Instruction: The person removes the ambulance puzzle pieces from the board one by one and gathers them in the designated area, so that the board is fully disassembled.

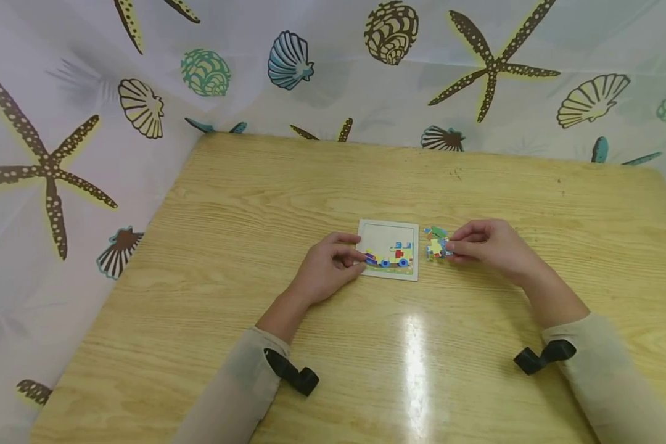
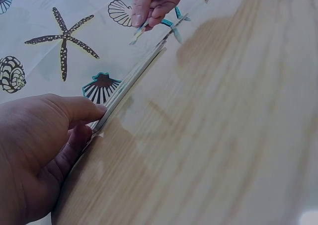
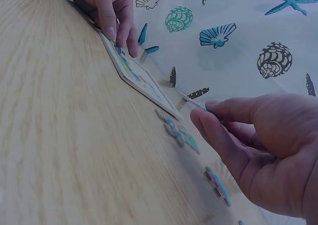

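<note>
A small jigsaw tray (image 1: 388,223) with a pale rim lies flat on the wooden table. Along its lower part runs a picture of a vehicle with blue wheels; the upper part is plain backing. At the tray's left edge rests my left hand (image 1: 326,268), fingertips on the rim and the picture's left end. My right hand (image 1: 491,246) pinches a thin jigsaw piece (image 2: 138,34) between thumb and fingers, just right of the tray. Loose jigsaw pieces (image 1: 436,233) lie below and beside that hand, partly hidden by it in the head view.
The wooden table (image 1: 244,209) extends around the tray, with a bright light reflection toward the front. A white curtain (image 1: 333,74) printed with shells and starfish hangs behind and at the left. More loose pieces (image 3: 217,186) show on the table in the right wrist view.
</note>
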The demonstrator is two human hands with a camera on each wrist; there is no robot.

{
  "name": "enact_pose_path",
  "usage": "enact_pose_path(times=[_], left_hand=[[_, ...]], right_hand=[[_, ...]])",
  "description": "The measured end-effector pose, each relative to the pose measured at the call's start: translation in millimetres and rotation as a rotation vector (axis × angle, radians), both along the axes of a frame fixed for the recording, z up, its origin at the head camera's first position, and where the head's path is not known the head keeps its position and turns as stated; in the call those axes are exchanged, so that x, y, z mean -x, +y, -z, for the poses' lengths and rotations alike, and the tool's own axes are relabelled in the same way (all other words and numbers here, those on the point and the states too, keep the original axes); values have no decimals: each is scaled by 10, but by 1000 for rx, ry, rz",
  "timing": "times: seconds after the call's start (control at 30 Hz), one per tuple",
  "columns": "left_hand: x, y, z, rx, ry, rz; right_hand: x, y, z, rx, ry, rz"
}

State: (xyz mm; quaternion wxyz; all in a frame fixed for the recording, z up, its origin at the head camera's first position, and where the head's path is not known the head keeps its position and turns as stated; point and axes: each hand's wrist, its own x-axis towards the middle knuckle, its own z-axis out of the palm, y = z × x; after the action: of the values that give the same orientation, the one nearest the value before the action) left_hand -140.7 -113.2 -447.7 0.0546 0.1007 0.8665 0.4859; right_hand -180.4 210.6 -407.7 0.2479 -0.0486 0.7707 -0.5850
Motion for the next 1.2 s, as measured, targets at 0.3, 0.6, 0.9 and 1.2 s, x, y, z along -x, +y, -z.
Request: enact_pose_path(times=[0.3,0.6,0.9,1.2], left_hand=[[1,-3,12,-8,-5,-5],[-6,-1,6,-16,-10,-3],[-9,-3,0,-11,-7,-5],[-5,-8,-1,-17,-13,-4]], right_hand=[[-36,246,31,-12,4,5],[-73,394,50,-97,-22,-3],[-127,352,6,-338,60,30],[-121,303,-25,-553,178,25]])
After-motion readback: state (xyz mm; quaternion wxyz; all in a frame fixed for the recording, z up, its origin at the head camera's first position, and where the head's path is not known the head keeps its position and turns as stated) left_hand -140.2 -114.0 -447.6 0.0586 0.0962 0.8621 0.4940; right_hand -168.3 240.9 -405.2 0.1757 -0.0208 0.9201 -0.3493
